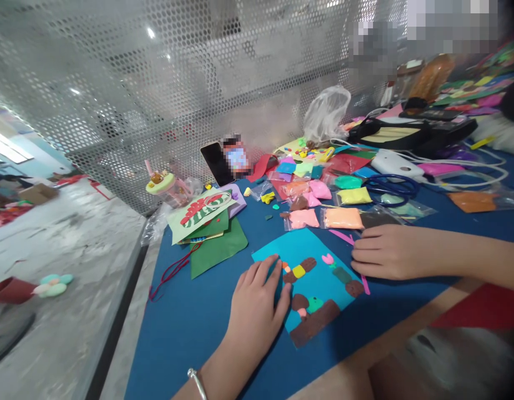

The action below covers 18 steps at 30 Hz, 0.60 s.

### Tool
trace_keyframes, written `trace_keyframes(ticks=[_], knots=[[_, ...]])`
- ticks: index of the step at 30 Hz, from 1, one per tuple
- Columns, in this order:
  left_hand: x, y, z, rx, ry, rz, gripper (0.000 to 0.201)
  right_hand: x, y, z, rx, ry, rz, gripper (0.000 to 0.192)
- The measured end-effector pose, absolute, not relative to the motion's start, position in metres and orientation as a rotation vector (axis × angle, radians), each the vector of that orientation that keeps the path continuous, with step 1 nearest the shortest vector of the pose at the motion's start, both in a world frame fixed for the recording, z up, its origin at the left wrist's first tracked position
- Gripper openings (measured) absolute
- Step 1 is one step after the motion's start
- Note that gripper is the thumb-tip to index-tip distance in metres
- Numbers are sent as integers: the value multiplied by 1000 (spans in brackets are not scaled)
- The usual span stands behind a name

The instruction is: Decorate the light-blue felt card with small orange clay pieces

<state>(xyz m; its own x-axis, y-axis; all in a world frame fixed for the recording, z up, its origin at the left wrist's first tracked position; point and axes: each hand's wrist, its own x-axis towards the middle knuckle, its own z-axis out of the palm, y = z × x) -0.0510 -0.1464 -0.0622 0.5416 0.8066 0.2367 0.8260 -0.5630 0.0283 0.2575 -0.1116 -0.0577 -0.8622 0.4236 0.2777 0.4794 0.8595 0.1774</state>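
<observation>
A bright blue card (277, 243) lies on the table with flattened clay shapes pressed on it. Among them are brown strips (315, 323), a yellow piece (299, 271), a green piece (314, 303) and a pink flower (328, 259). My left hand (257, 300) rests open, fingers spread, on the card's left edge. Over at the card's right side, my right hand (385, 253) lies with its fingers stretched out and close together. Its fingertips cover the middle of a thin pink clay strip (342, 237), whose two ends show above and below them.
Clay packets (343, 218) lie behind the card. Green papers (219, 247) and a red cord (173, 271) are at left, near a lidded cup (163, 186). A phone (216, 163) leans on the perforated metal panel (257, 78). A white device (396, 165) with cables sits behind my right hand.
</observation>
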Motion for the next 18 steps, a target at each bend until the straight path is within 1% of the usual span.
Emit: trace_keyframes(ticks=[2, 3, 5, 7, 12, 14, 18], knots=[[-51, -146, -63, -2680, -1423, -347, 34, 258, -106, -54, -563, -2912, -282, 29], [-51, -146, -63, -2681, -1428, -346, 34, 258, -103, -52, -593, -2890, -206, 26], [-50, -146, -63, -2683, -1445, -339, 34, 256, -97, -49, -806, -2704, -40, 20], [-50, -145, -63, -2682, -1456, -329, 35, 250, -91, -47, -989, -2534, 61, 17], [-52, -145, -65, -2659, -1461, -342, 33, 226, -71, -51, -1137, -2448, 183, 12], [-52, -145, -66, -2658, -1452, -372, 33, 220, -62, -57, -1143, -2464, 225, 15], [-53, -143, -68, -2669, -1426, -436, 33, 212, -55, -61, -1129, -2486, 307, 27]])
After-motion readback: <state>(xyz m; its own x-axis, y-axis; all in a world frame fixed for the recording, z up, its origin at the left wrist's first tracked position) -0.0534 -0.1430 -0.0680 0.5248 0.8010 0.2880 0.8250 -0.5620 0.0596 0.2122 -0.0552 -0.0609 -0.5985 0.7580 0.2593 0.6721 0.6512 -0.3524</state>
